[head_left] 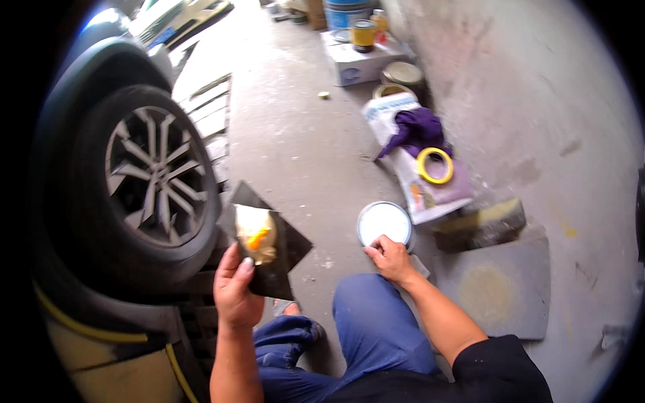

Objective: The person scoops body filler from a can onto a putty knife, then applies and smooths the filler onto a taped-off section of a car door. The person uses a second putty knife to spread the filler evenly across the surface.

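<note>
While a blob of cream putty streaked with orange (256, 238) sits on a dark board (279, 258) at centre frame, the left hand (235, 292) pinches the board's lower edge, thumb on top. The right hand (390, 258), fingers curled shut, rests at the rim of a white-lidded can (383, 223) just right of centre. Tilted toward the car wheel (158, 178) at left, the board could let the putty slide onto the concrete floor (302, 148).

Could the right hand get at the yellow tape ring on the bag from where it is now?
Probably yes, with a stretch. The right hand rests by the white can; the tape ring lies uncovered on the bag beyond it, with nothing between.
</note>
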`<state>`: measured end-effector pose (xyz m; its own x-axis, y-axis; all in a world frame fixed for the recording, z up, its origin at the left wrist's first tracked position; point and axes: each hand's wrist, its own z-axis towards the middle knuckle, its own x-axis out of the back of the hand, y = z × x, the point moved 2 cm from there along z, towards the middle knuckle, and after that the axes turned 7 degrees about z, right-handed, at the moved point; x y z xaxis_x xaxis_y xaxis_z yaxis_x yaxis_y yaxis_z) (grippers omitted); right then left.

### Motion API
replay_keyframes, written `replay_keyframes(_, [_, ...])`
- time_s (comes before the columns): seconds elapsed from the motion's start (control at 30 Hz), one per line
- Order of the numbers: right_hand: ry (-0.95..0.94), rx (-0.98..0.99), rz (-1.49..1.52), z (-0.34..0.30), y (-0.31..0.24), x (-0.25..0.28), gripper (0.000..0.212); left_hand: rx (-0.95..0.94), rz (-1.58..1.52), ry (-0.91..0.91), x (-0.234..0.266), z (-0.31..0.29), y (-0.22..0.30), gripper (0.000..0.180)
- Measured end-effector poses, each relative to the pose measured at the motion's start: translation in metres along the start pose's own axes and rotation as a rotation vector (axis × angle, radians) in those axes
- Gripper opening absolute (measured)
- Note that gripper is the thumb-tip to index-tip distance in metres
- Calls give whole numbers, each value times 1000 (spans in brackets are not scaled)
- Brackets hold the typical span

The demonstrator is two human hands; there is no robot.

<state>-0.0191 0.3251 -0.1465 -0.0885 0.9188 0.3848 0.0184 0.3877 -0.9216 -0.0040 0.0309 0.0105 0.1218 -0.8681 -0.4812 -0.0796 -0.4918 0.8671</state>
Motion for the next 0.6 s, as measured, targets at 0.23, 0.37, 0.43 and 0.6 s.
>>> replay_keyframes(0.23, [-550, -56, 973, 33, -120, -40, 28, 14, -42, 7, 5, -37, 10, 43])
replay_keyframes(0.37, [-847, -124, 1070, 31, -174, -66, 38, 6, -85, 29, 11, -67, 12, 43])
replay_keyframes(0.43, [-910, -69, 1016, 27, -185, -81, 32, -23, -145, 80, 18, -84, 12, 42])
replay_keyframes(0.6, [-867, -147, 1071, 18, -189, -94, 25, -171, -199, 220, 38, -119, 18, 41])
